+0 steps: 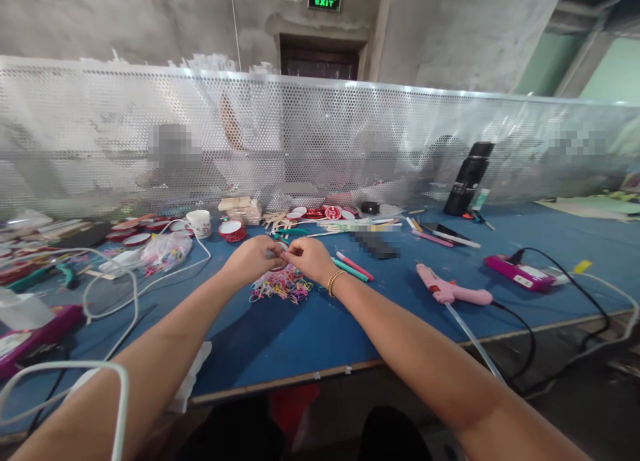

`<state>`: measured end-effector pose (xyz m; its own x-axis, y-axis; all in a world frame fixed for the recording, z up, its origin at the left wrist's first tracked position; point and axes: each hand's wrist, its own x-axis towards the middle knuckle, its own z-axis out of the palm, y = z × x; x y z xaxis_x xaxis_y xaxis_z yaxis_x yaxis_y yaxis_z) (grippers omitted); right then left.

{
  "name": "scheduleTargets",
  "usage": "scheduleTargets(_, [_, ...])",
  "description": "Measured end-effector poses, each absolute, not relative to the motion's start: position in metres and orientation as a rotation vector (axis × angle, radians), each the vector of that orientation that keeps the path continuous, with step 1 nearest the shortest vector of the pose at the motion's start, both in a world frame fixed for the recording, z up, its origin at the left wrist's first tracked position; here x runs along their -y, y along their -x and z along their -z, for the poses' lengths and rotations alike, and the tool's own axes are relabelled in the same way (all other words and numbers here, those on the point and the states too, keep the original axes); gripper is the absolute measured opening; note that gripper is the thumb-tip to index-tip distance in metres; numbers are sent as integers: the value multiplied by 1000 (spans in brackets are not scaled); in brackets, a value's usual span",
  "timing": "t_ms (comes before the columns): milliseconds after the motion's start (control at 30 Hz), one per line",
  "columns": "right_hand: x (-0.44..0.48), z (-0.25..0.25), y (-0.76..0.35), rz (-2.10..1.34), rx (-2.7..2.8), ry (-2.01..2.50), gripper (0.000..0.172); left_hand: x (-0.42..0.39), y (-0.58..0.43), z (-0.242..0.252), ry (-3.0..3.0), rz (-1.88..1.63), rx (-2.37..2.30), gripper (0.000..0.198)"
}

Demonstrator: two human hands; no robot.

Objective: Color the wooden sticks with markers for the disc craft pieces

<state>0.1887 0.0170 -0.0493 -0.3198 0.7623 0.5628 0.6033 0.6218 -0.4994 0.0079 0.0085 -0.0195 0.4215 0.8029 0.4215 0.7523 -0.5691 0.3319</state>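
Above a pile of small, colourful loops like rubber bands (283, 287), my left hand (253, 257) and my right hand (311, 257) meet with their fingers pinched together. Something small and pale sits between the fingertips, mostly hidden, and I cannot make out its kind. A gold-coloured bracelet (333, 282) circles my right wrist. Just right of that hand lie a pink marker (355, 265) and green markers (351, 270). Behind my left hand stands a stack of red-and-white round tins (233, 231).
A pink glue gun (453, 291) and a purple power strip (520, 273) lie at right, with cords trailing. A black flask (469, 179) stands near the perforated metal screen (320, 134). White cable (135, 294), a bag of loops (167, 249) and a cup (199, 223) occupy the left.
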Motion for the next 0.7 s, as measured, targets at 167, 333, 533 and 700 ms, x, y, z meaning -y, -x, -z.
scheduleTargets(167, [-14, 49, -188, -227, 2033, 1031, 18, -8, -8, 19, -2553, -819, -1459, 16])
scheduleTargets(333, [-15, 50, -189, -189, 1999, 1060, 16, -1, -13, 16, -2589, -782, -1351, 19])
scheduleTargets(533, [-16, 51, -186, -273, 1978, 1049, 14, 0, -16, 16, -2589, -774, -1448, 19])
scheduleTargets(700, [-17, 51, -186, -344, 2002, 953, 18, -3, -12, 18, -2525, -712, -1525, 18])
